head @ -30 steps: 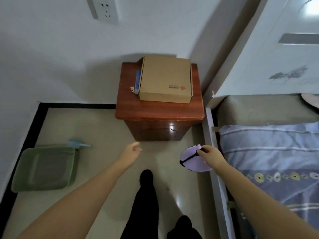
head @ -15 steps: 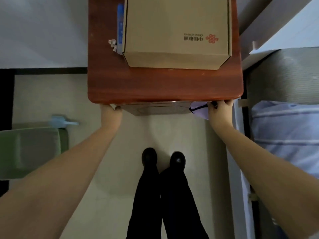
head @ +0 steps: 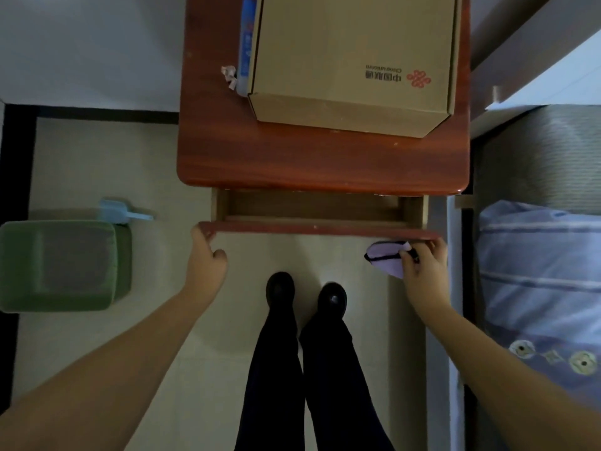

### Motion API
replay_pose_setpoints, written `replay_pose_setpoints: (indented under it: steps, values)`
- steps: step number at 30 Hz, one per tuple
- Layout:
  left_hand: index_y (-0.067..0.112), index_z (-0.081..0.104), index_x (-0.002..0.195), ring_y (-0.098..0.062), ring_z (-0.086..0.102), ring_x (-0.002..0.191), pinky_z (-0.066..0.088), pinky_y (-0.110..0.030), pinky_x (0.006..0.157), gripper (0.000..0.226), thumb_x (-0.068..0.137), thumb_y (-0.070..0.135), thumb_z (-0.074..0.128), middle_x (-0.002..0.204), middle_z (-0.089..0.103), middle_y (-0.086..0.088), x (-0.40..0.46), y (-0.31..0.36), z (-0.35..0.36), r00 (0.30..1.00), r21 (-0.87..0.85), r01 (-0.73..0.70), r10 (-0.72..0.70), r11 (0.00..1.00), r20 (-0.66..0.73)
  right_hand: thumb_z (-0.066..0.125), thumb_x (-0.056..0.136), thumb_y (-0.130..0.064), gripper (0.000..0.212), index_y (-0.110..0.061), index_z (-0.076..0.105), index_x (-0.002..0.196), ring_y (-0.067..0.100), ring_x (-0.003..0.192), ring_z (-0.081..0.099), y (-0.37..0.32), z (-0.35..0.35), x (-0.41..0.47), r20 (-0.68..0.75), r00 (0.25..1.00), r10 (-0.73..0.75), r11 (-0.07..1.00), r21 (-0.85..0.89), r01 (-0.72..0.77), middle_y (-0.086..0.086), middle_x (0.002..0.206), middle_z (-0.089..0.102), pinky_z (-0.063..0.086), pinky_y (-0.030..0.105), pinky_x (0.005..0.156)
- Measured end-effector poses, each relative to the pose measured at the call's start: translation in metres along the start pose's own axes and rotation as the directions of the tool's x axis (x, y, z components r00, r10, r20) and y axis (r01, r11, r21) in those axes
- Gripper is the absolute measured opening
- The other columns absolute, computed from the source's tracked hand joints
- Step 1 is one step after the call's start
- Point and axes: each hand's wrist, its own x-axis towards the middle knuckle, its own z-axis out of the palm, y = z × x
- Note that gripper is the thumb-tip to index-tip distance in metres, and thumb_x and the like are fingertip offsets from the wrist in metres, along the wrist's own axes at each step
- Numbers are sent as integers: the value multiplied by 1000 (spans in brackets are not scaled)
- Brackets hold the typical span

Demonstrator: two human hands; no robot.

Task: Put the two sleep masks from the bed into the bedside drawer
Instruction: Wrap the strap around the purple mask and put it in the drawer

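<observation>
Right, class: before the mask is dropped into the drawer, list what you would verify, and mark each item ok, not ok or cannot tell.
1. Drawer pulled out: ok, partly open.
2. Space inside drawer free: ok in the visible strip; the rest is hidden under the nightstand top.
3. Mask in the right hand: ok, pinched by its strap.
4. Mask above the opening: not ok, it is in front of the drawer front.
5. Left hand steadying the drawer front: ok.
6. Second mask: cannot tell, not in view.

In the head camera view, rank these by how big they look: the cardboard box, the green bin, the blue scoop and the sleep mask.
1. cardboard box, largest, though cut off at the top edge
2. green bin
3. sleep mask and blue scoop: too alike to rank, since the right hand covers part of the mask and the bin hides part of the scoop
</observation>
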Motion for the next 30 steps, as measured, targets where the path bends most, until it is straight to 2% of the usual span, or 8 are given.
replay_pose_setpoints:
  steps: [4, 8, 11, 14, 17, 20, 24, 30]
  values:
    - [11, 27, 132, -15, 44, 129, 49, -29, 65, 53, 85, -15, 33, 136, 45, -8, -12, -28, 5, 997, -37, 27, -24, 999, 72, 46, 95, -19, 18, -10, 56, 106, 18, 111, 45, 18, 13, -14, 38, 999, 7, 999, -46, -6, 11, 140, 32, 33, 26, 96]
    - [12, 26, 136, -9, 49, 111, 43, -21, 56, 58, 85, -14, 35, 134, 51, -15, -6, -37, 6, 992, 39, 70, -74, 997, 106, 47, 94, -19, 17, -8, 58, 102, 26, 109, 50, 27, 20, -13, 125, 989, 85, 987, -144, -66, 15, 138, 37, 36, 27, 93]
    - [12, 26, 141, -19, 49, 116, 49, -33, 84, 63, 84, -12, 37, 140, 44, -15, -15, -22, 2, 995, 76, 71, -76, 995, 66, 48, 94, -21, 18, -9, 61, 100, 25, 94, 58, 8, 12, -13, 292, 937, 189, 971, -198, -134, 13, 113, 58, 40, 27, 79]
    - [5, 35, 137, -25, 41, 127, 30, -31, 110, 55, 85, -9, 46, 138, 42, -16, -38, 7, 4, 969, 199, -150, 183, 968, -163, 53, 91, -29, 13, -23, 65, 92, 18, 83, 63, -40, 3, -21, 559, 813, 164, 982, -16, -187, -4, 86, 66, 45, 20, 67]
    - [18, 51, 123, -13, 55, 111, 44, -18, 95, 31, 93, 10, 52, 119, 58, 1, -61, 44, 21, 959, -52, -231, 237, 971, 153, 55, 90, -29, 13, -30, 68, 92, 17, 88, 66, -95, 10, -21, 542, 832, 119, 843, 387, -373, 0, 94, 70, 56, 30, 75]
    - [22, 56, 114, -7, 65, 101, 51, -9, 79, 27, 91, 8, 54, 108, 64, 7, -41, 61, 34, 900, -167, -102, 163, 981, 404, 54, 92, -26, 14, -20, 63, 99, 28, 97, 63, -132, 36, 2, 432, 890, 146, 823, 447, -352, 7, 104, 66, 53, 44, 84]
    - [2, 54, 121, -33, 58, 110, 50, -40, 94, 31, 91, 7, 49, 120, 62, -21, 20, 65, 38, 996, 35, -6, 3, 999, 90, 49, 93, -21, 21, -8, 61, 104, 33, 97, 60, -150, 92, 45, 395, 910, 127, 944, 233, -233, 17, 107, 65, 47, 39, 83]
    - [-6, 52, 118, -40, 55, 111, 46, -46, 99, 29, 96, 5, 35, 121, 59, -27, 69, 57, 63, 969, 122, 245, -239, 962, -57, 41, 95, -14, 25, -13, 50, 71, 34, 95, 61, -154, 160, 86, 338, 930, 144, 990, -45, -137, 17, 91, 66, 40, 32, 69]
